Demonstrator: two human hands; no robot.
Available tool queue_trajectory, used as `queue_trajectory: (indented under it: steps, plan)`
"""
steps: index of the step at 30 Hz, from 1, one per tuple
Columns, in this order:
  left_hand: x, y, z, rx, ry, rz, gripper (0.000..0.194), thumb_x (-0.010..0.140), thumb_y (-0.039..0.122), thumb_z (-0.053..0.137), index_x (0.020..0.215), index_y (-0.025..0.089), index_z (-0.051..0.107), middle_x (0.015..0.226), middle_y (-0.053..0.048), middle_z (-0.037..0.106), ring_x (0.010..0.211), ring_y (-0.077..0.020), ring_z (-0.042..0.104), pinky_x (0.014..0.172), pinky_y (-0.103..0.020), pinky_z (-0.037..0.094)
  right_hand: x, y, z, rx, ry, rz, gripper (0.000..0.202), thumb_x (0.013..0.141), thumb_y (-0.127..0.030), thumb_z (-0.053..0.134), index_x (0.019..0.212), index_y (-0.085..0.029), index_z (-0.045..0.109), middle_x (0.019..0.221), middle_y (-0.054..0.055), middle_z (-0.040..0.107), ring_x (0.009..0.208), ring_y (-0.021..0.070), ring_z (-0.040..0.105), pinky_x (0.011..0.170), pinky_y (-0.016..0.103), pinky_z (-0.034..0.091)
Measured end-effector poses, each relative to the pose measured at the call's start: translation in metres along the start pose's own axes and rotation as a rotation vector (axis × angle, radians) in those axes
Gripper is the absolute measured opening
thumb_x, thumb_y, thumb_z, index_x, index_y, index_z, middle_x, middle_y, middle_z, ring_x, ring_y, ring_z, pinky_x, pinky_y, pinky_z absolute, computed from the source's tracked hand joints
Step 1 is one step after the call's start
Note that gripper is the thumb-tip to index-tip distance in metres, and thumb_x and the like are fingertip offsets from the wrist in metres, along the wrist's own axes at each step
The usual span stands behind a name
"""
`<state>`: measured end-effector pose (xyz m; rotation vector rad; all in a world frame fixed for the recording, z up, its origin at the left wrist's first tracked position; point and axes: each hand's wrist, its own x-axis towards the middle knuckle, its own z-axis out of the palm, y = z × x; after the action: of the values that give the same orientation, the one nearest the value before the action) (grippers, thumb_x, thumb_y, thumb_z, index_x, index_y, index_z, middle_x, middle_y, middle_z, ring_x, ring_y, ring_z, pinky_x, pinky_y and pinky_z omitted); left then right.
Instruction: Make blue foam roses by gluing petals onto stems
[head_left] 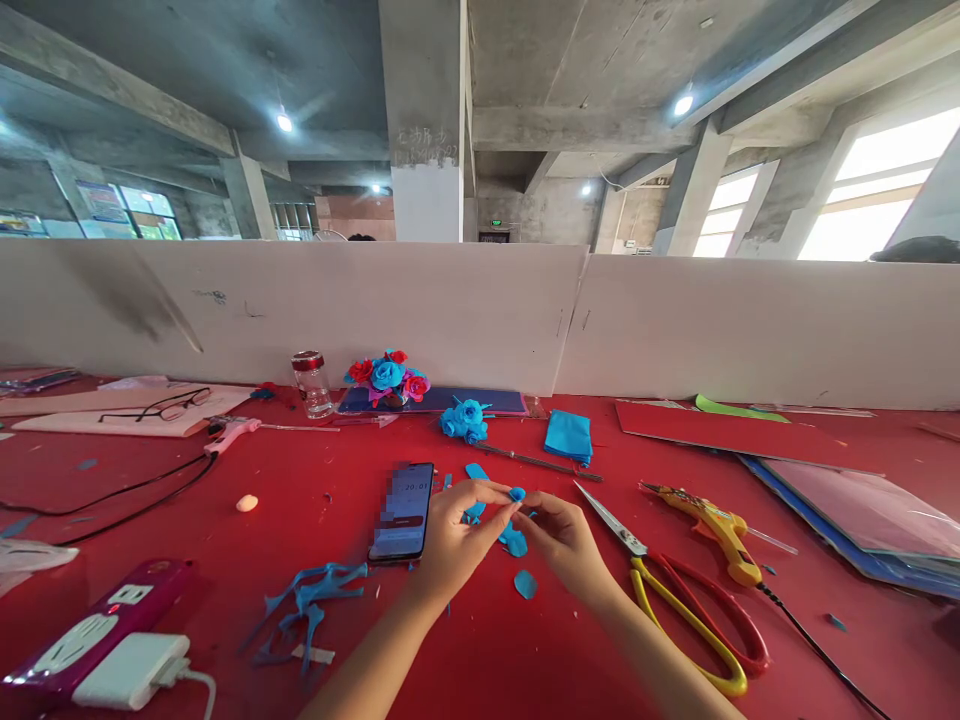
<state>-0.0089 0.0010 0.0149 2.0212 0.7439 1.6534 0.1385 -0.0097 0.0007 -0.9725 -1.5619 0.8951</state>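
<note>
A blue piece is being pinched by the left hand; the right hand cannot be judged. Near petals are being left loose, far flowers formed.

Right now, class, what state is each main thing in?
Left hand, pinching small blue piece
Right hand, fingertips at that piece
Phone, face up, screen lit
Scissors, lying, blades closed
Clear bottle, upright, lid on
Yellow glue gun, lying
Pink glue gun, lying
Power strip, red light on
Stemmed blue flowers, lying
Ceiling bulb, lit
</note>
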Motion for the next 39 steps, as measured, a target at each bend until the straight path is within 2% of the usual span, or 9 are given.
queue_trajectory:
  steps: [4,7,15,19,23,27,30,34,39]
  plan:
    - [-0.001,0.003,0.0,0.061,0.004,0.116,0.007,0.074,0.013,0.062,0.075,0.019,0.062,0.082,-0.002,0.069,0.077,-0.014,0.064,0.07,-0.024,0.05,-0.001,0.003,0.0,-0.015,-0.013,-0.039,0.017,0.077,-0.032,0.056,0.072,-0.016,0.061,0.062,0.0,0.058,0.056,0.0106,0.05,0.054,0.022,0.042]
    - [-0.002,0.006,0.001,0.055,-0.005,0.123,0.007,0.074,0.013,0.062,0.075,0.02,0.061,0.081,-0.002,0.069,0.077,-0.0143,0.064,0.07,-0.025,0.05,-0.001,0.003,0.0,-0.049,0.01,-0.103,0.018,0.077,-0.03,0.054,0.066,-0.016,0.06,0.058,-0.001,0.056,0.054,0.0104,0.047,0.053,0.022,0.041]
    - [-0.004,0.008,0.001,0.057,-0.019,-0.047,0.004,0.075,0.019,0.061,0.077,0.022,0.061,0.078,-0.002,0.069,0.075,-0.0167,0.065,0.069,-0.027,0.05,-0.002,-0.003,-0.001,-0.176,0.069,-0.172,0.018,0.076,-0.023,0.051,0.059,-0.018,0.058,0.054,-0.001,0.054,0.051,0.0114,0.046,0.051,0.023,0.039]
    - [-0.004,0.008,0.002,0.019,-0.005,-0.091,0.011,0.073,0.019,0.063,0.083,0.022,0.059,0.081,-0.002,0.069,0.074,-0.0153,0.065,0.068,-0.025,0.05,-0.001,-0.001,-0.001,-0.227,0.08,-0.17,0.018,0.077,-0.024,0.05,0.063,-0.018,0.059,0.057,0.0,0.056,0.054,0.0127,0.048,0.053,0.024,0.041]
    - [-0.003,0.005,0.004,-0.022,0.016,-0.138,0.016,0.073,0.02,0.063,0.089,0.021,0.057,0.082,-0.002,0.069,0.074,-0.0149,0.065,0.073,-0.027,0.049,-0.002,0.0,-0.001,-0.278,0.102,-0.197,0.016,0.08,-0.025,0.051,0.07,-0.018,0.061,0.062,0.001,0.058,0.056,0.0126,0.048,0.055,0.024,0.041]
    - [-0.001,0.003,0.004,-0.037,0.043,-0.232,0.02,0.072,0.022,0.063,0.091,0.02,0.059,0.08,-0.002,0.068,0.076,-0.0155,0.063,0.072,-0.026,0.048,-0.003,0.0,-0.001,-0.268,0.068,-0.187,0.017,0.081,-0.026,0.051,0.074,-0.018,0.064,0.064,0.003,0.06,0.058,0.0136,0.051,0.057,0.025,0.042]
    - [0.003,0.005,0.002,-0.09,-0.026,-0.28,0.018,0.073,0.021,0.062,0.09,0.019,0.064,0.083,-0.003,0.068,0.079,-0.0162,0.062,0.072,-0.026,0.048,-0.004,0.0,-0.001,-0.252,0.043,-0.18,0.018,0.081,-0.026,0.051,0.075,-0.019,0.066,0.065,0.003,0.061,0.059,0.014,0.052,0.058,0.025,0.043]
    - [0.007,0.01,-0.002,-0.146,-0.127,-0.242,0.012,0.075,0.021,0.058,0.078,0.018,0.068,0.077,-0.004,0.064,0.074,-0.0157,0.059,0.068,-0.024,0.047,-0.004,-0.001,-0.002,-0.23,-0.007,-0.194,0.018,0.081,-0.027,0.052,0.074,-0.019,0.067,0.064,0.003,0.06,0.058,0.0135,0.051,0.057,0.025,0.043]
    - [0.008,0.01,-0.005,-0.182,-0.167,-0.26,0.015,0.077,0.024,0.056,0.074,0.018,0.07,0.075,-0.004,0.06,0.072,-0.0153,0.055,0.067,-0.024,0.044,-0.004,-0.006,-0.002,-0.169,-0.067,-0.177,0.019,0.08,-0.031,0.054,0.072,-0.019,0.066,0.063,0.003,0.06,0.059,0.0136,0.052,0.057,0.025,0.043]
